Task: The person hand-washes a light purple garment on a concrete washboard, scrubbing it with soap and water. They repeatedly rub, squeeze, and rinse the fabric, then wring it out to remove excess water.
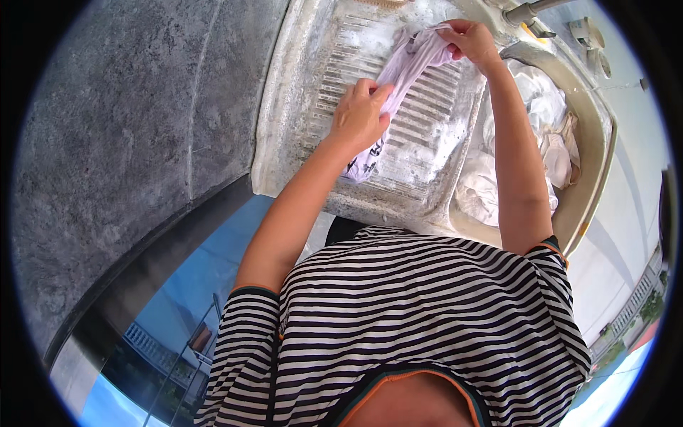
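Observation:
A wet, pale lilac garment [410, 69] with dark markings at its lower end is stretched slantwise over the ribbed washboard [422, 136] of a laundry sink. My right hand [472, 43] pinches its far end, at the upper right. Partway down, the fingers of my left hand [361, 116] are curled round the cloth from its left side. The lower end of the garment hangs past my left hand and lies on the ridges. Whitish suds streak the board around it.
Right of the washboard, a basin [596, 171] holds several white and cream clothes [537, 96]. A tap [523, 13] reaches over from the back right. Part of a brush [384, 3] shows at the top edge. A dark grey slab [128, 107] borders the sink's left side.

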`<action>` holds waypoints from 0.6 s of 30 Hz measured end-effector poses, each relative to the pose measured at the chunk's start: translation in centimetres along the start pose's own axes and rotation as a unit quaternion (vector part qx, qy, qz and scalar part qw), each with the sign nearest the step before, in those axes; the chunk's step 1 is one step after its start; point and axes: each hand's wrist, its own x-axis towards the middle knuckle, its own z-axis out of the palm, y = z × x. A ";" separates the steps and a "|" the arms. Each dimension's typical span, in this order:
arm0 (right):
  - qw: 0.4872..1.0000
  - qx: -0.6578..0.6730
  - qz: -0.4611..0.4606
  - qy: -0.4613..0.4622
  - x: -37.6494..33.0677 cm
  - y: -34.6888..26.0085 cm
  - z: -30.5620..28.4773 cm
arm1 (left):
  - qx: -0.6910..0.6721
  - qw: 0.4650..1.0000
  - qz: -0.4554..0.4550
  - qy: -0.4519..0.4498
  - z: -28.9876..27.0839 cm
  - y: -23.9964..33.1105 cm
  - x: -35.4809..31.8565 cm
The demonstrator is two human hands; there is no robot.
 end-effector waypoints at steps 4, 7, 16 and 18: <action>0.971 0.206 -0.010 0.119 5.4 5.5 -4.5 | -0.103 0.995 -0.006 0.009 0.5 0.3 -1.9; 0.885 -0.096 -0.087 0.447 6.6 7.6 -2.3 | 0.003 0.997 0.057 0.051 1.8 1.7 -3.9; 0.984 -0.075 0.034 0.159 0.6 -1.7 4.0 | -0.050 0.996 0.049 0.051 -0.9 2.5 -4.7; 0.946 -0.119 0.049 0.297 2.2 0.0 -1.0 | -0.090 0.992 0.046 0.074 -1.6 2.8 -5.1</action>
